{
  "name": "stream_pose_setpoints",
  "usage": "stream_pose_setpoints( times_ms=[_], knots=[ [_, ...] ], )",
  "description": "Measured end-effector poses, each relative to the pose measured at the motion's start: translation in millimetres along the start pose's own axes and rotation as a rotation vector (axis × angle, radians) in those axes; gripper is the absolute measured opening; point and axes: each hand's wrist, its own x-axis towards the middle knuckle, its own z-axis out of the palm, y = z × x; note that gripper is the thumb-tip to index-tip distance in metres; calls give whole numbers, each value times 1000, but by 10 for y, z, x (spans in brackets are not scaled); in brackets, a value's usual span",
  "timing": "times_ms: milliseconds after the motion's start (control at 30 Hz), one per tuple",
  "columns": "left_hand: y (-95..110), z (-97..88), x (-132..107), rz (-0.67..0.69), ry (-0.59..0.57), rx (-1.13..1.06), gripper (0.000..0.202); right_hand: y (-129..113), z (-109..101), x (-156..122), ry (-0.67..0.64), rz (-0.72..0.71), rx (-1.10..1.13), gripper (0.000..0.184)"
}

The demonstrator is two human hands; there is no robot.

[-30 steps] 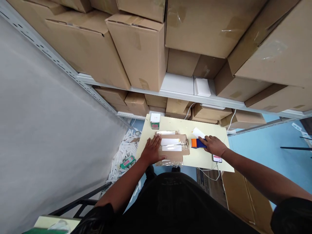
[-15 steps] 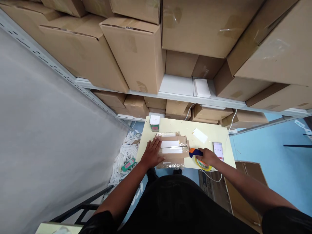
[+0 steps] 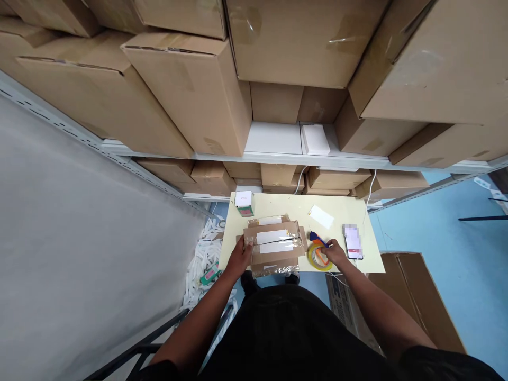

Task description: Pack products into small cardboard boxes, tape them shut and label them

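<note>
A flat cardboard box (image 3: 273, 256), with white labels and shiny clear tape on top, lies over other cardboard pieces on the small table. At its left edge, my left hand (image 3: 239, 258) grips the side, with the thumb near the top and the other fingers partly hidden. My right hand (image 3: 335, 252) is closed on a blue and orange tape dispenser (image 3: 316, 239) with a yellow-rimmed tape roll (image 3: 313, 258), just right of the box. Whether the dispenser rests on the table is hard to tell.
On the pale table (image 3: 293, 202) are a white and green small box (image 3: 244, 203), a white label sheet (image 3: 321, 217) and a phone (image 3: 352, 242). Shelves (image 3: 273, 140) of cartons rise behind. White strips (image 3: 200, 254) litter the floor at left; an open carton (image 3: 416, 296) stands at right.
My left hand has gone from lying flat on the box to gripping its left edge. The tape dispenser has turned and come down in my right hand. The view has shifted slightly.
</note>
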Motion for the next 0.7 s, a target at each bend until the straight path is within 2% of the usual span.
stream_pose_setpoints(
  times_ms=[100,233,367,433,500,567,633,700],
  knots=[
    [70,-51,5,-51,-41,-64,62,-58,-39,82,31,-33,-84,45],
    [93,-59,1,-47,-5,-19,64,-166,-116,63,83,-104,-194,38],
    [97,-75,-12,-59,-33,41,62,-344,-139,-149,237,-194,-229,50],
    [111,-86,-39,-52,-49,53,61,-492,-85,-319,238,-308,-95,52],
    [137,-93,-94,-27,-51,62,59,-674,12,-508,99,-393,119,56],
    [177,-102,-183,-5,-33,69,57,-850,107,-691,-32,-407,287,64],
    [230,-126,-304,8,-5,72,56,-970,148,-853,-31,-393,378,68],
    [290,-168,-445,12,7,49,56,-1000,112,-994,30,-418,423,67]
  ],
)
